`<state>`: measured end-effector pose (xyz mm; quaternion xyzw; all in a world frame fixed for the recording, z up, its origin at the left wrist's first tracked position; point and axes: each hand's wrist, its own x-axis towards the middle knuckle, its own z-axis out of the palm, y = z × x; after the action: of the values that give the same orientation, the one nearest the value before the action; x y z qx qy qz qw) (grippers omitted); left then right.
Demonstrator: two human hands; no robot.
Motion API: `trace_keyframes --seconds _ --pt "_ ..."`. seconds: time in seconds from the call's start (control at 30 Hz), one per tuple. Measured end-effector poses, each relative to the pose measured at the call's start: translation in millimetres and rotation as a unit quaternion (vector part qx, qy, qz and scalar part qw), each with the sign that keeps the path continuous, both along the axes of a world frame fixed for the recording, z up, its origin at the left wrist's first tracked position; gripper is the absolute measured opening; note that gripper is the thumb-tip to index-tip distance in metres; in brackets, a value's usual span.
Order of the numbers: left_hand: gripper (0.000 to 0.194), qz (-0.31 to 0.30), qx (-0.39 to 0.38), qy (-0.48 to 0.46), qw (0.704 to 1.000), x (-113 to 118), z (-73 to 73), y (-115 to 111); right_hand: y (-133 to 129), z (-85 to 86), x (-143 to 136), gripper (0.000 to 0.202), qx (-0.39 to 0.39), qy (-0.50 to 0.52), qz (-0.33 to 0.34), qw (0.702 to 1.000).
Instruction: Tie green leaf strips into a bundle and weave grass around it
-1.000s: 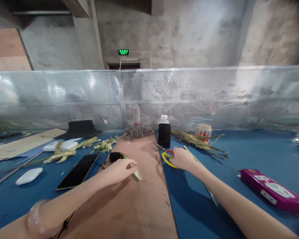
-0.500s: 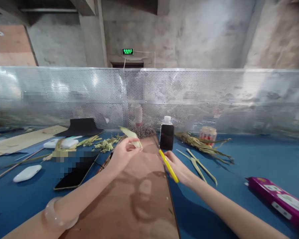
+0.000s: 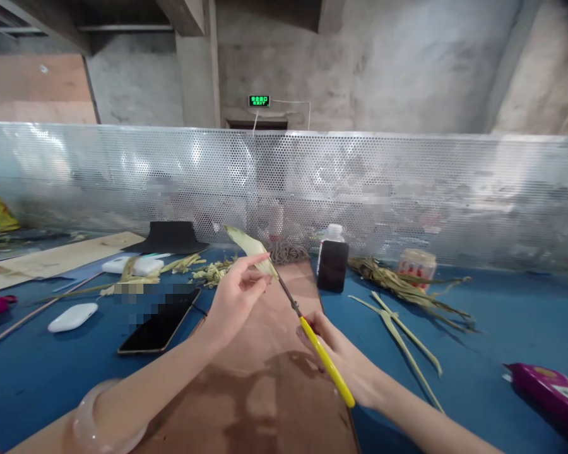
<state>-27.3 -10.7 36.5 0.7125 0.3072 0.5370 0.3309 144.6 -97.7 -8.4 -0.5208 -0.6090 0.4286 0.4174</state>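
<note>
Pinched a pale leaf (image 3: pixel 248 244) between thumb and fingers of the left hand (image 3: pixel 236 293), raised above the far half of the brown board (image 3: pixel 260 334). Slanted it lengthwise, with greenish tip toward the far left corner of the blue desk (image 3: pixel 511 309) and lower end toward the board's right edge. Held yellow-handled scissors (image 3: pixel 326 360) in the right hand (image 3: pixel 334 347), with fingers curled about the grip by that same edge. Aimed the blades up and away toward the desk's far left, right at the leaf's lower end. Could not tell contact there, nor blades parted or together.

Had a capped clear bottle (image 3: pixel 335 231) standing just off the board's right edge, behind an upright black slab (image 3: pixel 333 268). Farther right, saw dry stalks (image 3: pixel 378 277) in front of a clear jar (image 3: pixel 419 260), and nearer, loose split stems (image 3: pixel 400 331). Left of the board, noted a black phone (image 3: pixel 173 325), partly pixelated, a white case (image 3: pixel 73 317) and pale scraps (image 3: pixel 213 272). Found the board's far end taken up by a grey cord pile (image 3: pixel 288 253), before a perforated metal screen (image 3: pixel 360 167) along the desk's far edge.
</note>
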Motion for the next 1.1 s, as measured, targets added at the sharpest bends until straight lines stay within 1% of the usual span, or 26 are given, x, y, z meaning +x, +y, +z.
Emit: trace_keyframes --seconds 0.17,0.27,0.4,0.53,0.7,0.8,0.9,1.0,1.1 --pt "0.042 0.011 0.005 -0.015 1.000 -2.1 1.4 2.3 0.0 -3.1 -0.7 0.036 0.008 -0.027 -0.006 1.000" --pt "0.040 0.005 0.005 -0.021 1.000 -2.4 1.0 3.3 -0.4 -4.6 -1.4 0.033 0.024 -0.045 -0.013 0.999" --pt "0.036 -0.011 0.003 -0.019 1.000 -0.8 -0.8 0.4 -0.3 -5.2 -1.6 0.031 0.020 -0.037 -0.007 0.999" --pt "0.035 -0.006 0.022 -0.005 1.000 0.8 -3.0 -3.5 0.3 -6.6 -0.1 0.030 0.012 -0.033 -0.017 0.999" --pt "0.039 -0.016 0.025 -0.006 1.000 1.6 -5.6 -2.1 -1.0 -10.3 -0.2 0.030 0.009 -0.025 -0.016 1.000" --pt "0.040 -0.027 0.030 -0.022 0.999 1.7 -5.3 -0.8 -1.4 -11.1 -1.0 0.032 0.002 -0.008 -0.018 1.000" --pt "0.033 -0.035 0.032 -0.032 0.998 1.5 -4.5 -1.7 0.3 -12.3 0.6 0.033 -0.002 0.011 -0.016 1.000" --pt "0.024 -0.040 0.022 -0.022 0.999 0.7 -4.9 -3.4 2.9 -15.1 4.0 0.033 -0.004 0.037 -0.014 0.999" --pt "0.015 -0.028 0.022 -0.002 0.999 -0.2 -5.8 -3.8 4.2 -15.8 5.5 0.033 -0.022 0.060 -0.017 0.998"
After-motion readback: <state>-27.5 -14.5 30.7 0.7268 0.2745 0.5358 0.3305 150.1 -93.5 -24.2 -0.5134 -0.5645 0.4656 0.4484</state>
